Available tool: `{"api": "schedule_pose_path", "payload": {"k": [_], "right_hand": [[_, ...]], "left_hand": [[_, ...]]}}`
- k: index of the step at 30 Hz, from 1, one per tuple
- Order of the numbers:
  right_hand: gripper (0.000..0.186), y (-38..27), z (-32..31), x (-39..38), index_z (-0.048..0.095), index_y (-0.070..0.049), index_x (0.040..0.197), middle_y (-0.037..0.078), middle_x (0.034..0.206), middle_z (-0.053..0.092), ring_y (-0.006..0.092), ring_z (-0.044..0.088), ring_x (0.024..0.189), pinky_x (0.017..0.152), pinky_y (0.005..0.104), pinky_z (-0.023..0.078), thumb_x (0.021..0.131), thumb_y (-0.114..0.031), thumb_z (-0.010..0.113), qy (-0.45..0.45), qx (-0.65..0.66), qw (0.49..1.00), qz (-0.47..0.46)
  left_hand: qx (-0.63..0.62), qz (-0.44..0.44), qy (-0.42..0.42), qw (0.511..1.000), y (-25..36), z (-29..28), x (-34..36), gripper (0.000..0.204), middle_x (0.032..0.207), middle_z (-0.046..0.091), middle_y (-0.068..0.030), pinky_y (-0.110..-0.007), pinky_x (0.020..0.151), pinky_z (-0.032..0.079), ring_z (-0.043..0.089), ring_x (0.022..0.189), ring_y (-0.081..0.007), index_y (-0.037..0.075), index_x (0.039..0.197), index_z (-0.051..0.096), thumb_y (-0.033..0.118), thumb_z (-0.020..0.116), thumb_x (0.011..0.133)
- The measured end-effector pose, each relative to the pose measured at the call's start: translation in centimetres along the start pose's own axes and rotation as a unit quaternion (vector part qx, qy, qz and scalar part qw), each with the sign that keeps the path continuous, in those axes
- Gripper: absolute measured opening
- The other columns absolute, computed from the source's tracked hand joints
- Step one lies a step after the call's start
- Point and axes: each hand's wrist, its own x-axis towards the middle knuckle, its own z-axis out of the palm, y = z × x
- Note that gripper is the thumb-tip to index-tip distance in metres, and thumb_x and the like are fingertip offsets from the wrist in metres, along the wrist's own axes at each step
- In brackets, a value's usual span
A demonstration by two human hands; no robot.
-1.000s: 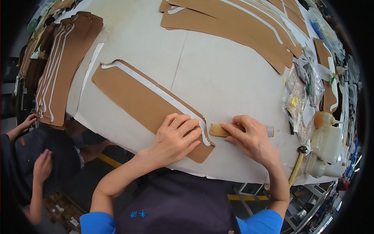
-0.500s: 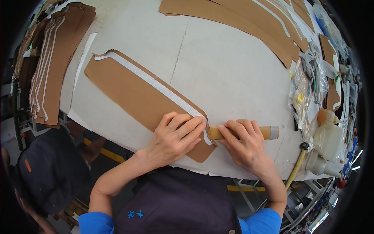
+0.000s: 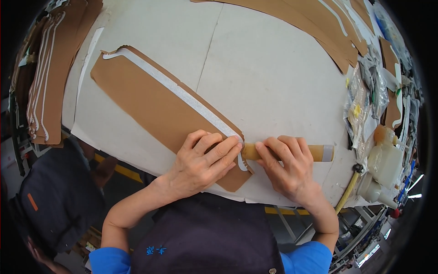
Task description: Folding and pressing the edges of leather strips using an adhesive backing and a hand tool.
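Brought tan, grey-ended bar tool (image 3: pixel 318 153), clasped in right hand (image 3: pixel 288 166), against brown, white-striped sheet panel (image 3: pixel 146 98), pressed by bent-fingered left hand (image 3: pixel 203 157), unclear whether pinching, thereby apparently engaging its edge.

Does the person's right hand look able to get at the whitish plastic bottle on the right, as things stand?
Probably yes, but not immediately: the right hand holds the tan tool. The whitish bottle is farther right, with the dark end of a yellow rod partly between.
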Motion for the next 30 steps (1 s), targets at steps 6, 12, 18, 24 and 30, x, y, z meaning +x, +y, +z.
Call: {"api": "schedule_pose_path", "payload": {"k": [6, 12, 18, 24, 30], "right_hand": [[0.047, 0.7, -0.2, 0.8, 0.070, 0.007, 0.117, 0.013, 0.114, 0.062, 0.0271, 0.062, 0.096, 0.074, 0.0390, 0.046, 0.073, -0.008, 0.070, -0.012, 0.003, 1.000, -0.023], [0.047, 1.9, -0.2, 1.3, 0.070, 0.008, 0.115, 0.014, 0.113, 0.062, 0.0267, 0.061, 0.091, 0.073, 0.0384, 0.045, 0.072, -0.010, 0.070, -0.009, 0.012, 0.999, -0.052], [0.044, 2.3, -0.1, 1.4, 0.071, 0.008, 0.113, 0.014, 0.112, 0.062, 0.0267, 0.060, 0.092, 0.072, 0.0378, 0.045, 0.072, -0.010, 0.070, -0.012, 0.025, 0.997, -0.067], [0.041, 3.5, 0.1, 2.4, 0.072, 0.007, 0.109, 0.014, 0.112, 0.062, 0.0263, 0.060, 0.092, 0.071, 0.0379, 0.045, 0.072, -0.011, 0.072, -0.006, 0.041, 0.994, -0.097], [0.038, 4.4, 0.0, 3.4, 0.073, 0.005, 0.107, 0.012, 0.111, 0.062, 0.0256, 0.059, 0.093, 0.072, 0.0377, 0.044, 0.073, -0.011, 0.072, -0.015, 0.054, 0.991, -0.125]], "left_hand": [[-0.003, -0.002, -0.001, 1.000, -0.1, 0.1, -0.2, 0.051, 0.133, 0.068, -0.0049, -0.041, 0.096, 0.046, 0.059, 0.108, -0.0221, 0.002, 0.125, 0.073, 0.017, 0.085, 0.078], [0.001, -0.003, -0.010, 1.000, 0.0, 0.0, 0.1, 0.053, 0.134, 0.067, -0.0056, -0.042, 0.095, 0.046, 0.059, 0.106, -0.0232, 0.002, 0.126, 0.073, 0.017, 0.085, 0.076], [0.004, -0.012, -0.010, 1.000, 0.0, 0.1, 0.0, 0.055, 0.134, 0.067, -0.0069, -0.042, 0.094, 0.047, 0.059, 0.106, -0.0236, 0.001, 0.126, 0.073, 0.018, 0.086, 0.075], [0.010, -0.023, -0.017, 1.000, 0.2, 0.0, -0.1, 0.054, 0.134, 0.066, -0.0072, -0.042, 0.094, 0.048, 0.060, 0.106, -0.0236, 0.002, 0.126, 0.073, 0.019, 0.086, 0.076], [0.029, -0.054, -0.009, 0.998, 0.8, -0.4, -0.1, 0.053, 0.133, 0.067, -0.0078, -0.045, 0.099, 0.046, 0.061, 0.113, -0.0252, 0.003, 0.125, 0.073, 0.023, 0.085, 0.078]]}}
